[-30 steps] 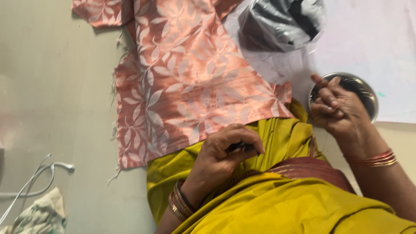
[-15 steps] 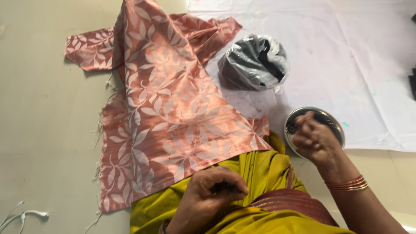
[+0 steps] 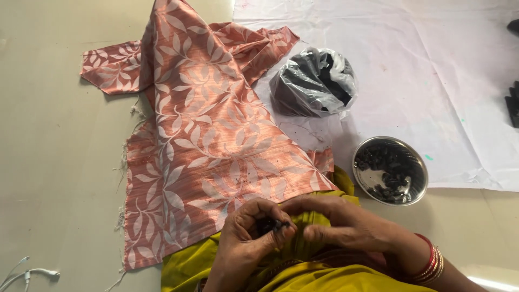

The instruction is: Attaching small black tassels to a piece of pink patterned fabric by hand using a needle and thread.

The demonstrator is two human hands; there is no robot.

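My left hand (image 3: 250, 235) is curled around several small black pieces (image 3: 272, 224) over my yellow-green lap cloth (image 3: 227, 259). My right hand (image 3: 338, 223) meets it, fingertips touching those same black pieces. Both hands rest at the lower edge of a pink garment with a white leaf pattern (image 3: 200, 130), spread flat on the floor. A round steel bowl (image 3: 390, 170) with more small black pieces sits just right of my right hand.
A clear plastic bag of black items (image 3: 314, 81) lies on a white sheet (image 3: 432, 70) beyond the bowl. Dark objects (image 3: 512, 97) sit at the right edge. A white cable (image 3: 32, 273) lies at the lower left on the beige floor.
My right hand left the steel bowl and came to my left hand over my lap. The view tilted so more of the garment and sheet shows.
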